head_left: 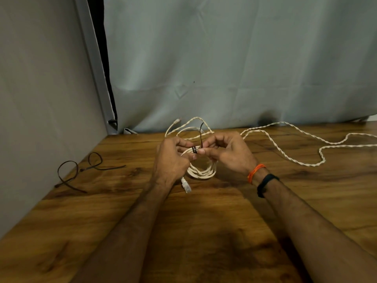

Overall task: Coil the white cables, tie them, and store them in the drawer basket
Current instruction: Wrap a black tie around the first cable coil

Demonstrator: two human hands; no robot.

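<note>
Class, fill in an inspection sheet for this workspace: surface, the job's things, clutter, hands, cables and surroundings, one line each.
Surface: wooden table, dark-grained, bare at the near side.
Job's things: coiled white cable held above the table, a black cable tie wrapped round it, tail sticking up; a clear plug hangs below.
Clutter: two spare black cable ties looped loosely at the table's left edge.
Hands: left hand grips the coil at the tie; right hand pinches the tie with its fingers.
Cables: twisted white cable lies uncoiled across the right of the table.
Surroundings: grey cloth backdrop behind, grey panel on the left; drawer basket: nothing seen.
</note>
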